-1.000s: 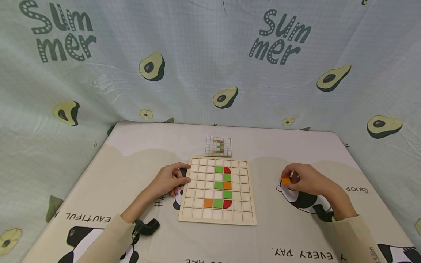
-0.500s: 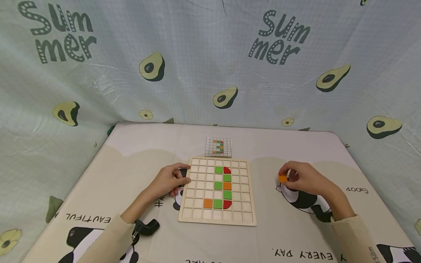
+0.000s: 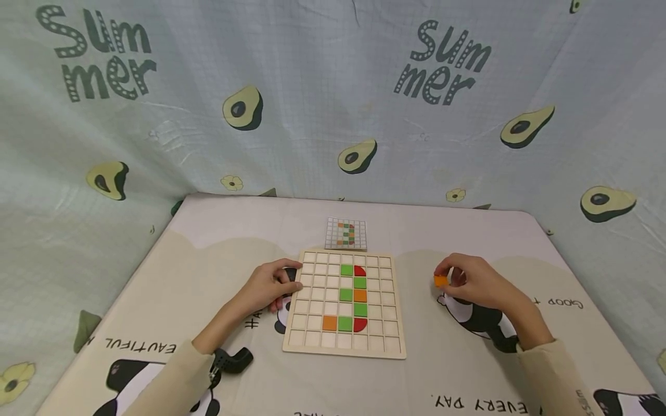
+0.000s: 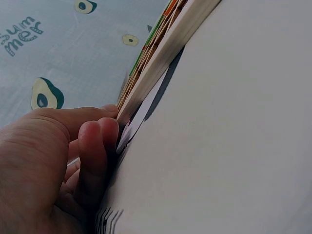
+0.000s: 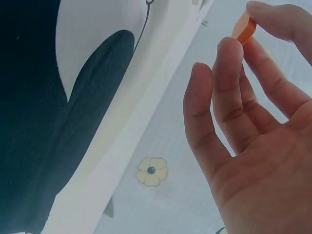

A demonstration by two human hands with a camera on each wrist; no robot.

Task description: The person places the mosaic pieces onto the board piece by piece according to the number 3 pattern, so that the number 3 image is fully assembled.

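A square wooden grid board lies on the table, with green and orange squares and red rounded tiles set in some of its cells. At its left edge is my left hand, thumb and fingertips holding the rim; in the left wrist view the curled fingers sit against the board's side. Off to the right, my right hand pinches a small orange square tile over the printed panda. The right wrist view shows the tile between thumb and fingertips, its other fingers loosely spread.
Just behind the board stands a small pattern card printed with a grid and coloured squares. A panda-print cloth covers the table. Behind it hangs a curtain with avocados. A black strap piece shows by the left wrist.
My right hand has moved a little to the left with the orange tile pinched in it. The left hand and the board stay where they were.
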